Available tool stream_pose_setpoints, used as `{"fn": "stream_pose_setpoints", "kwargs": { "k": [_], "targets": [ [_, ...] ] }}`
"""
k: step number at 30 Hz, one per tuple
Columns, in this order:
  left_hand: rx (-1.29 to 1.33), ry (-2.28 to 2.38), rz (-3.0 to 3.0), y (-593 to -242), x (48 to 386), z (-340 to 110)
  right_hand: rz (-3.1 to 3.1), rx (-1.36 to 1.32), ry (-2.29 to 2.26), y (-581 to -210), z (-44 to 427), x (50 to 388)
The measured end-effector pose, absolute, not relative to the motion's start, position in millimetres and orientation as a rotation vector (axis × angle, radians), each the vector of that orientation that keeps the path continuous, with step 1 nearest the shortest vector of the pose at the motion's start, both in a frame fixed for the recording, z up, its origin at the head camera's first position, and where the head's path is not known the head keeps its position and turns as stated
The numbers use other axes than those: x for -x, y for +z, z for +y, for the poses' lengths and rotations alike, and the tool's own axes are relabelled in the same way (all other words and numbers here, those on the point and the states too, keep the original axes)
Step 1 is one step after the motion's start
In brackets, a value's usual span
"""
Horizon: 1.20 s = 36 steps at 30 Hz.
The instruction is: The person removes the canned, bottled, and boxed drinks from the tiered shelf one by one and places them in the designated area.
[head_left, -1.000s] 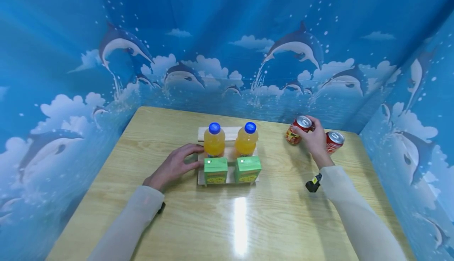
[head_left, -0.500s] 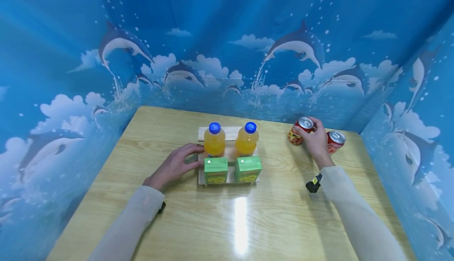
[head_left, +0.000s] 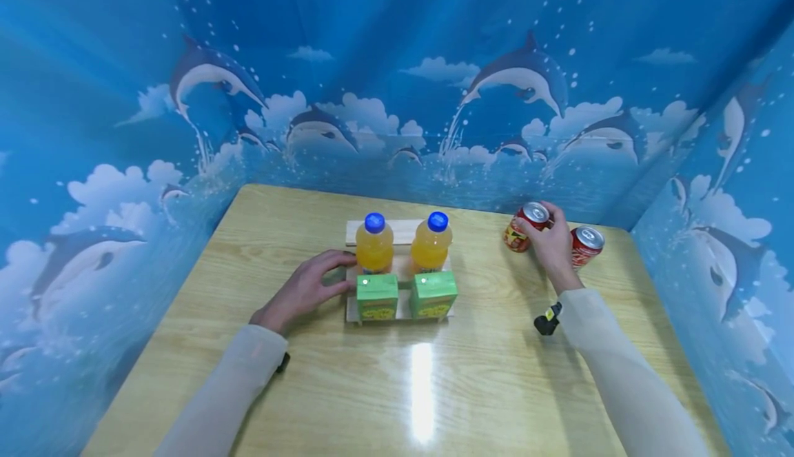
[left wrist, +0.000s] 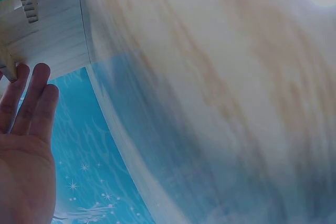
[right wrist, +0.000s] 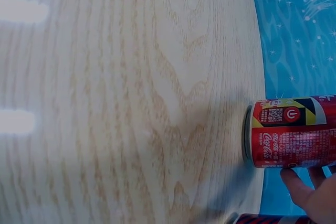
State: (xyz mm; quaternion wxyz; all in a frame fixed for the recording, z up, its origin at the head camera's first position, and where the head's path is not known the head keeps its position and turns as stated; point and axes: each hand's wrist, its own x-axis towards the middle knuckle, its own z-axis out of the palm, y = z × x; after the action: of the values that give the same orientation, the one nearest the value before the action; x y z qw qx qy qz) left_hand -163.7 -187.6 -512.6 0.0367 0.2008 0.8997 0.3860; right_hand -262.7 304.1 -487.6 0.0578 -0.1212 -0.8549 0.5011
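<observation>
My right hand [head_left: 551,243] grips a red Coca-Cola can [head_left: 516,238] near the back right of the table, thumb and fingers round its sides. In the right wrist view the same can [right wrist: 291,142] has its base close to the tabletop; whether it touches cannot be told. Left of the small wooden rack [head_left: 403,311], my left hand [head_left: 300,291] rests its fingertips against the rack's side. The left wrist view shows fairly straight fingers [left wrist: 38,100] at the rack's edge. Two orange drink bottles [head_left: 375,249] [head_left: 431,247] stand on the rack, behind two green juice cartons [head_left: 377,298] [head_left: 434,296].
A second red can [head_left: 586,245] stands just right of my right hand, partly covered by it. The wooden table [head_left: 347,388] ends at a blue dolphin-print curtain [head_left: 397,98] at the back and sides.
</observation>
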Motion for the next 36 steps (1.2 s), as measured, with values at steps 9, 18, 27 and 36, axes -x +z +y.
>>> {"fn": "stream_pose_setpoints", "kwargs": {
  "k": [9, 18, 27, 36],
  "targets": [
    [-0.599, 1.176, 2.765, -514.0, 164.4, -189.0, -2.567, 0.264, 1.451, -474.9, 299.2, 262.1],
    [-0.577, 1.184, 2.753, -514.1, 164.5, -189.2, -2.529, 0.148, 1.355, -452.8, 291.3, 263.3],
    [-0.567, 1.181, 2.745, -514.2, 164.4, -188.8, -2.51, -0.072, 1.346, -428.7, 264.5, 255.5],
    [-0.551, 1.177, 2.737, -513.2, 164.5, -188.0, -2.485, -0.257, 1.444, -420.7, 238.2, 246.8]
  ]
}}
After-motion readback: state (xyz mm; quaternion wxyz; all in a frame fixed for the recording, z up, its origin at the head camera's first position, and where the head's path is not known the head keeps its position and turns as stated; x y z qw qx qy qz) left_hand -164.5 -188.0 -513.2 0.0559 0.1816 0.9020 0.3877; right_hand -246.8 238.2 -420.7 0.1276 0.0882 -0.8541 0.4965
